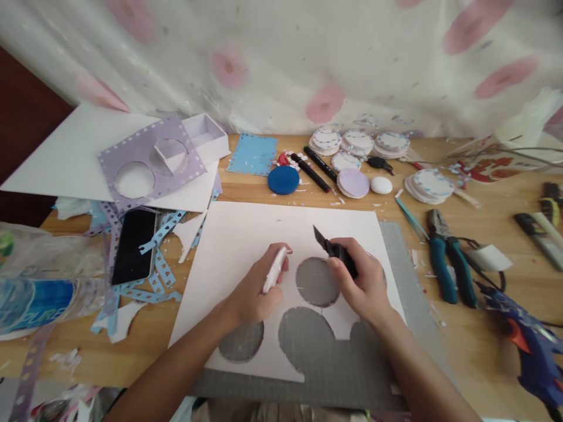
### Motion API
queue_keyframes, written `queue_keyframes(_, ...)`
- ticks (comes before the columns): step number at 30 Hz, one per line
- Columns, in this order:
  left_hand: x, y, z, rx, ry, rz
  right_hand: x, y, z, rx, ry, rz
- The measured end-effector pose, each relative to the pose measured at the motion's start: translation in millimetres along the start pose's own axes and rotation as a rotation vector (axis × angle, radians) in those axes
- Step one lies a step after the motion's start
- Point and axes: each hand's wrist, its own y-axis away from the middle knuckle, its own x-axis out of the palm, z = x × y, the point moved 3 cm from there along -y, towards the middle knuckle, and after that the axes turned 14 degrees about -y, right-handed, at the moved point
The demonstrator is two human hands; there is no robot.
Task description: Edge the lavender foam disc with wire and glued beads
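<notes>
My left hand point(259, 290) grips a white foam-board disc point(275, 271), seen nearly edge-on, between thumb and fingers. In my right hand point(363, 278) is a black utility knife point(339, 253), its blade out and pointing up and left. Both hands are over a white foam board point(246, 228) with several round holes cut through it. Through the holes shows the grey cutting mat point(398, 258) under the board. Part of the board's lower right is hidden by my right hand and forearm.
Behind the board lie a blue disc point(283, 180), a black marker point(320, 163), a lilac disc point(353, 183) and several stacks of white discs point(325, 142). Pliers point(448, 258) and a glue gun point(523, 340) lie right; a phone point(134, 246), paper scraps and a bottle point(53, 302) left.
</notes>
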Motion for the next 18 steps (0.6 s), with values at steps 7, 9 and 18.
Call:
queue_keyframes(7,0,-5,-7,0.077,-0.566,-0.143,23,3,26,0.419,-0.494,0.326)
queue_keyframes(9,3,-6,-7,0.109,-0.617,-0.136,27,4,27,0.426,-0.515,0.327)
queue_keyframes(18,-1,-5,-12,0.128,-0.526,-0.087,-2,-4,-2,0.358,-0.442,-0.264)
